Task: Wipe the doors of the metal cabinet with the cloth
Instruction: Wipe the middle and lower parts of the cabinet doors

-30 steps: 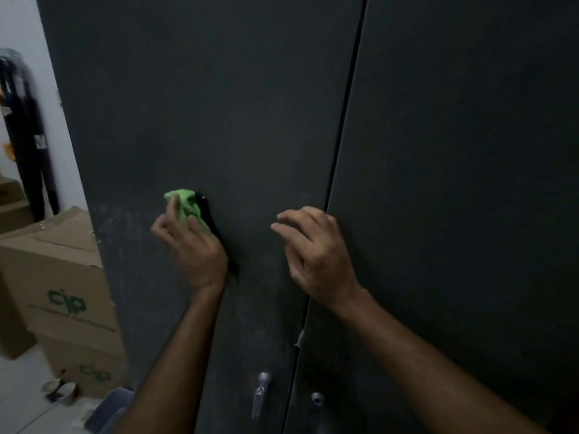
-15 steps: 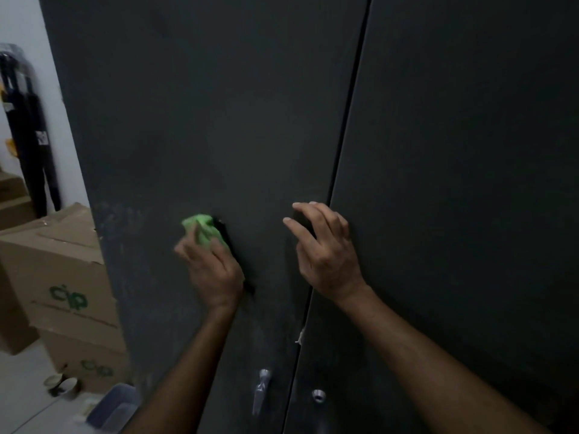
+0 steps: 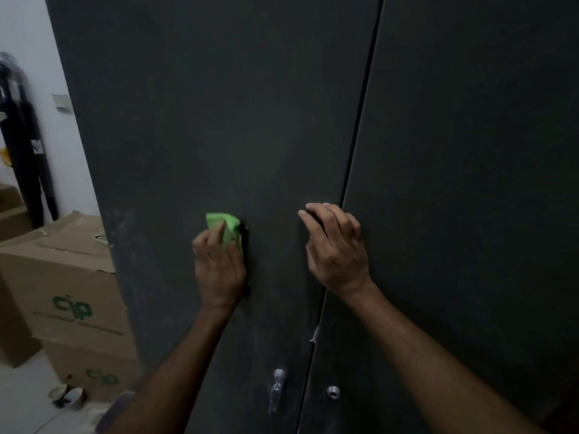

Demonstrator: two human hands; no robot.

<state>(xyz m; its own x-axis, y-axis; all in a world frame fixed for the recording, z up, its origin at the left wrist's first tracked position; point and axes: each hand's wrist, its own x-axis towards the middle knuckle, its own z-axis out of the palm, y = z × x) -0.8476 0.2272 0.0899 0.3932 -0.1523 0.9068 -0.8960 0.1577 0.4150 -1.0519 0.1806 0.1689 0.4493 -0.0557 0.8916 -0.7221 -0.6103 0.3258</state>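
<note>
- Pressing a green cloth (image 3: 228, 227) flat on the left door (image 3: 219, 120) of the dark metal cabinet is the left hand (image 3: 219, 267); fingers closed over the cloth, most of it bunched under the palm, only the top corner showing
- right hand (image 3: 336, 245) rests on the seam (image 3: 357, 145) between the two doors, fingers curled and empty, tips touching the left door's edge; looks like bracing so the door doesn't rattle
- cloth reads as soft, light, thin; likely no grip needed beyond palm pressure; best held wadded under flat fingers so it doesn't slip out on a stroke
- door looks stiff, flat, matte; dusty smears low on the left door near its outer edge (image 3: 125, 245), so that area probably still needs passes
- right door (image 3: 470, 183) shows no cloth on it; judged not yet wiped, can't be sure
- edges to mind: centre seam just right of the cloth; lever handle (image 3: 277, 389) and round lock (image 3: 333, 392) below, both could snag the cloth
- room: wide bare door above and to the left of the cloth; cardboard boxes (image 3: 62, 292) stand just beside the cabinet's left side, crowding low strokes there
</note>
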